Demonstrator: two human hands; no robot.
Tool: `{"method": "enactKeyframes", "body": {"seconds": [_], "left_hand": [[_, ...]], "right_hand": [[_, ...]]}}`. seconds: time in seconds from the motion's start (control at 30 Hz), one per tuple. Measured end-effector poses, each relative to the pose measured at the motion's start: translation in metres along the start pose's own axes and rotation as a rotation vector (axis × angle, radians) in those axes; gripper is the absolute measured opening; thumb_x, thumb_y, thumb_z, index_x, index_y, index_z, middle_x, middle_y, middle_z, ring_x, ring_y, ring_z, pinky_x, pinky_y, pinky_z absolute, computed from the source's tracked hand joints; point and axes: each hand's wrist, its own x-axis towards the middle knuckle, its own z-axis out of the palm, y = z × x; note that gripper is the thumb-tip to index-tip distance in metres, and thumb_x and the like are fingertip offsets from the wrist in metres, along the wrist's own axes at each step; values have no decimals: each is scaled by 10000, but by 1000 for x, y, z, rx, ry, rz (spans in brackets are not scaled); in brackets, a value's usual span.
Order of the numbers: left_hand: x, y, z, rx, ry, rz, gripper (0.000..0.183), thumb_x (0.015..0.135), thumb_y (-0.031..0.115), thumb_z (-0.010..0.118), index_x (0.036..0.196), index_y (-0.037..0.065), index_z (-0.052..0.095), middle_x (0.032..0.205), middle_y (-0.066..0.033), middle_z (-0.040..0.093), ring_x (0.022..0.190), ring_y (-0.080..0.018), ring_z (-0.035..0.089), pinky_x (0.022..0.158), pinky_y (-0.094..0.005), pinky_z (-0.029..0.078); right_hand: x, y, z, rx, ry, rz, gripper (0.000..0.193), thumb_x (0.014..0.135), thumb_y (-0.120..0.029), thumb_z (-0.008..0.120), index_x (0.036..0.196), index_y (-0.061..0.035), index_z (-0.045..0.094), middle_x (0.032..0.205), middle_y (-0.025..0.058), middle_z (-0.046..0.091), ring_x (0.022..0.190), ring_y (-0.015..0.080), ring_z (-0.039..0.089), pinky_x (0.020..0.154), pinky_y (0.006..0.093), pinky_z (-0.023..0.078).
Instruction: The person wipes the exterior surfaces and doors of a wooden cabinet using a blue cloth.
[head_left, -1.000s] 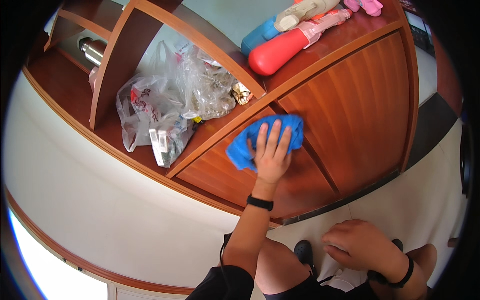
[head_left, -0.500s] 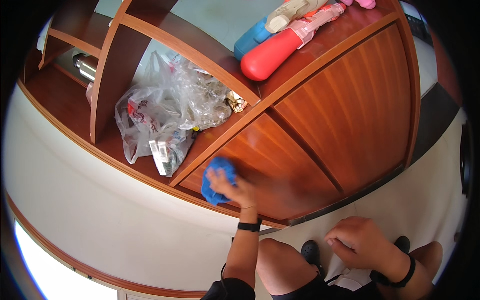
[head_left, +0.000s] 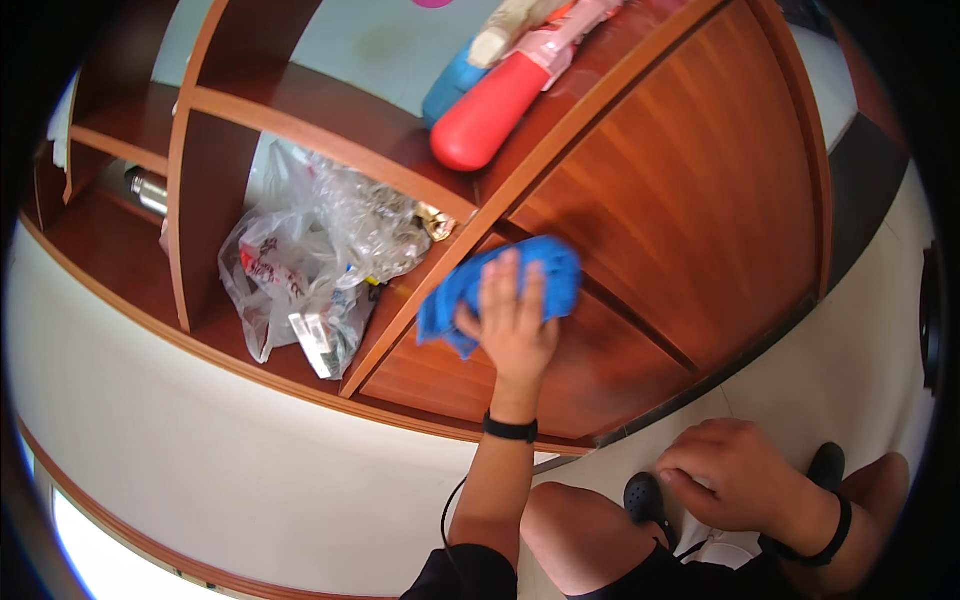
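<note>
My left hand [head_left: 513,325] presses a blue cloth [head_left: 560,272] against the reddish-brown wooden cabinet door [head_left: 450,375]. Its fingers lie spread over the cloth, near the door's upper edge and the dark groove between the two door panels. Above my knees, well away from the cabinet, my right hand [head_left: 735,475] hangs with its fingers curled in. Nothing shows in it. Both wrists wear black bands.
Crumpled clear plastic bags [head_left: 310,270], with small boxes inside, fill the shelf compartment left of the door. Red [head_left: 490,125] and blue [head_left: 455,88] toy water guns lie on the cabinet top. A metal flask [head_left: 150,190] sits farther left.
My left hand has slid the blue cloth up and to the right across the door, from its lower left corner. The view has shifted slightly. My right hand stays curled over my lap.
</note>
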Motion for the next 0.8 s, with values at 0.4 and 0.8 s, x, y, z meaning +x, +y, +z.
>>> {"method": "enactKeyframes", "body": {"seconds": [0.4,0.8], "left_hand": [[142,161,65,-193,224,-430,575,836,156,651,1406,130,577,1631,-184,281,1495,-513,133,1113,-734,-34],[72,112,41,-142,-28,-130,588,804,131,715,1368,263,617,1540,-68,468,1436,-321,383,1136,-678,95]], "right_hand": [[3,-2,-15,-72,46,-27,23,796,-93,653,797,-81,633,746,64,652,686,298,636,619,395,514],[16,37,-94,331,659,260,98,976,-49,577,899,-21,630,772,-25,598,687,14,499,586,212,409]]}}
